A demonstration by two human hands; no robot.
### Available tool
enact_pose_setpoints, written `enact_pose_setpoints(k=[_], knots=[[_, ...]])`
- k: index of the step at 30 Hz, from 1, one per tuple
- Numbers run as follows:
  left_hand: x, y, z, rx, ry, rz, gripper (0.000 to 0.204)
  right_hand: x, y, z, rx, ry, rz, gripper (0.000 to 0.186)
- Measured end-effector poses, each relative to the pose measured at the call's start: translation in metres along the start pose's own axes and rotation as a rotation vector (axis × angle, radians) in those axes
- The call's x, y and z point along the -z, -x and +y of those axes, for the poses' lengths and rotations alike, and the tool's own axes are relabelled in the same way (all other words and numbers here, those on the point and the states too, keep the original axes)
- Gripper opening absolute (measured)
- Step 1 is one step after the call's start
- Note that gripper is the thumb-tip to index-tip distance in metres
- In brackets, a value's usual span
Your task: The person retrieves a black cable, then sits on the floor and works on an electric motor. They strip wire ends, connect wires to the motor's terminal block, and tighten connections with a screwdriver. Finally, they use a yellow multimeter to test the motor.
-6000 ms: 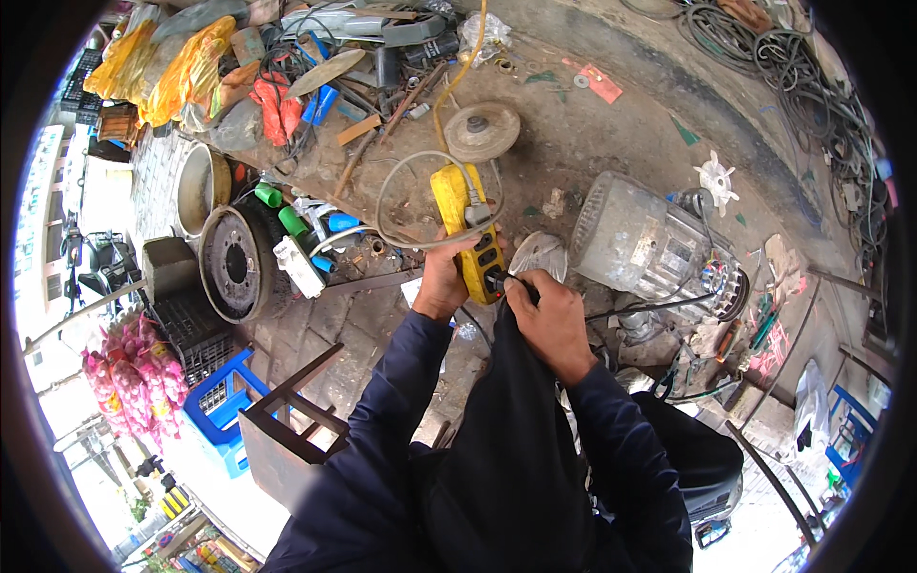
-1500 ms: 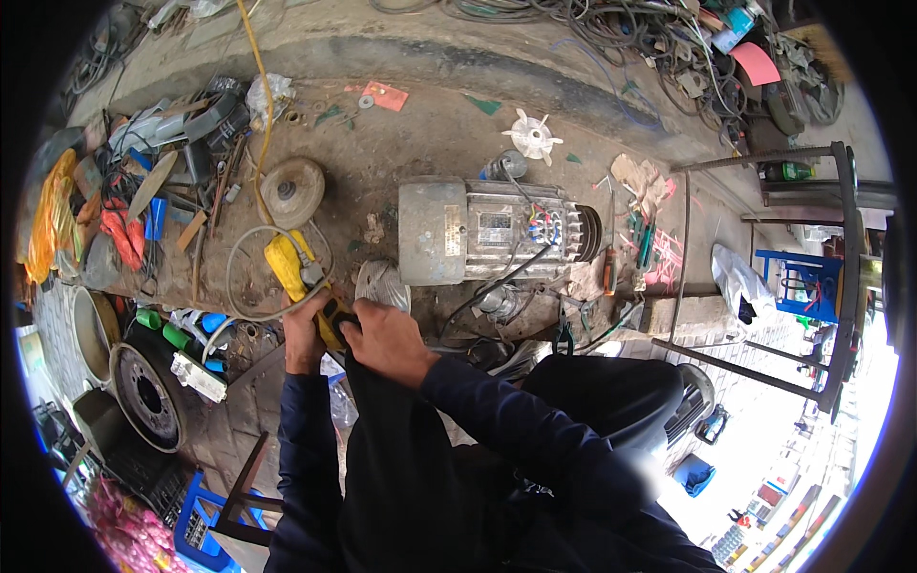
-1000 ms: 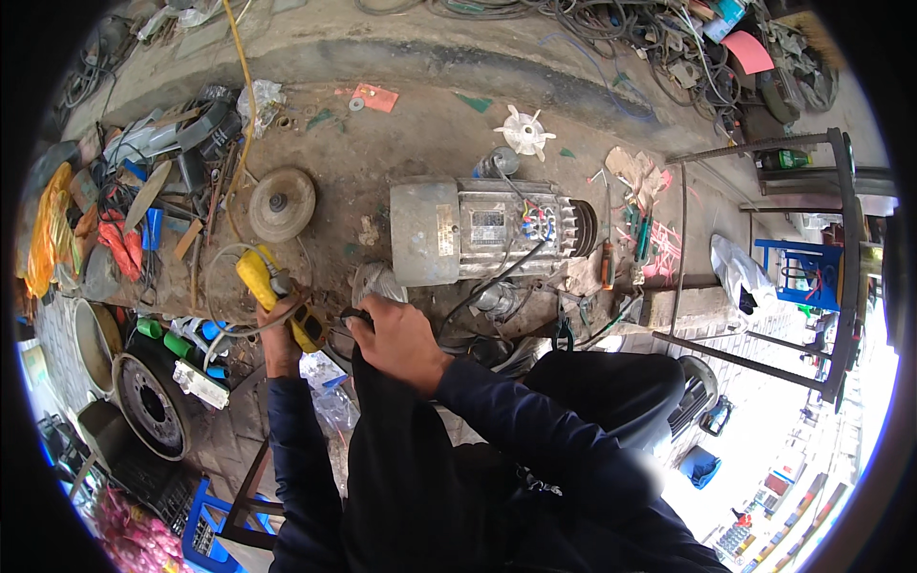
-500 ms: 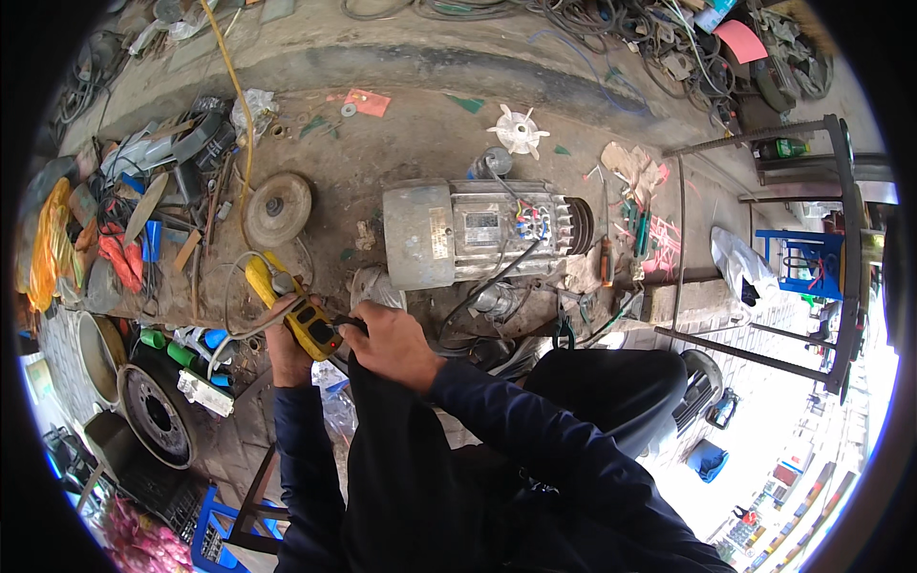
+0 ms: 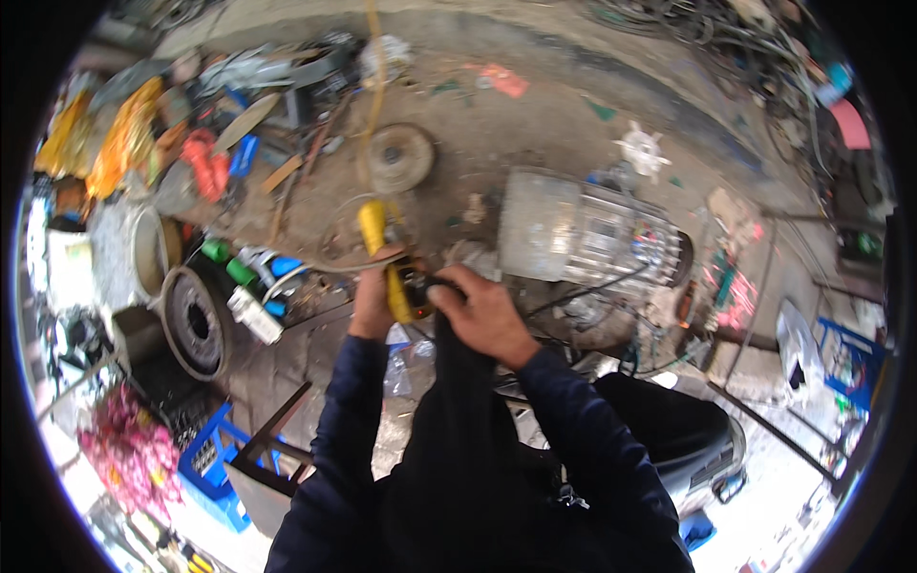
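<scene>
My left hand (image 5: pixel 371 304) is wrapped round a yellow power strip (image 5: pixel 372 224) with black socket faces, above the near edge of the work surface. My right hand (image 5: pixel 489 320) is closed at the strip's near end. Its fingers pinch a small black plug (image 5: pixel 435 282), close against the strip; blur hides whether it is seated. A pale cable (image 5: pixel 330 268) runs leftward from the strip. To the right of my hands an electric motor (image 5: pixel 543 224) lies on its side, with coloured wires in its open terminal box (image 5: pixel 648 244) and a black cable (image 5: pixel 592 289) leading from it.
Beyond the strip lies a round metal disc (image 5: pixel 399 158). A white fan wheel (image 5: pixel 643 150) sits past the motor. Scrap and bags (image 5: pixel 205 162) crowd the left, above a wheel rim (image 5: pixel 194 323). A blue stool (image 5: pixel 212 468) stands lower left. Hand tools (image 5: pixel 686 304) lie right of the motor.
The view has swung left, so the motor and bench now appear farther right. Both hands still hold the yellow strip and plug together; the strip looks more upright.
</scene>
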State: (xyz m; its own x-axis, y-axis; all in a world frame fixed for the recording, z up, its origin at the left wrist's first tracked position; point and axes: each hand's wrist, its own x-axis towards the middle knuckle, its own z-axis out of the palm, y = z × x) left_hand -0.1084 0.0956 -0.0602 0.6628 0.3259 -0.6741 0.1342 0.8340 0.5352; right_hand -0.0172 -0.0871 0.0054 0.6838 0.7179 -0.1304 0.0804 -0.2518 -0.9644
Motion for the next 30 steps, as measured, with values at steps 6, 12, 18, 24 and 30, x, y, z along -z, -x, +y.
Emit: enact_pose_setpoints(k=[6,12,18,24,30], knots=[[-0.016,0.003,0.007,0.093,0.102,0.018,0.04,0.006,-0.012,0.001,-0.134,-0.102,-0.107,0.023],[-0.009,0.003,0.006,0.055,0.131,-0.007,0.046,0.0,-0.021,0.002,-0.144,-0.207,-0.167,0.027],[0.011,-0.004,0.0,0.078,0.136,-0.065,0.049,-0.008,-0.028,-0.002,-0.077,-0.17,-0.26,0.029],[0.01,-0.003,0.005,0.073,0.241,-0.102,0.048,-0.016,-0.027,0.0,-0.075,-0.263,-0.259,0.036],[-0.009,0.005,0.006,0.057,0.205,-0.026,0.044,-0.024,-0.027,0.004,0.176,-0.131,-0.158,0.036]])
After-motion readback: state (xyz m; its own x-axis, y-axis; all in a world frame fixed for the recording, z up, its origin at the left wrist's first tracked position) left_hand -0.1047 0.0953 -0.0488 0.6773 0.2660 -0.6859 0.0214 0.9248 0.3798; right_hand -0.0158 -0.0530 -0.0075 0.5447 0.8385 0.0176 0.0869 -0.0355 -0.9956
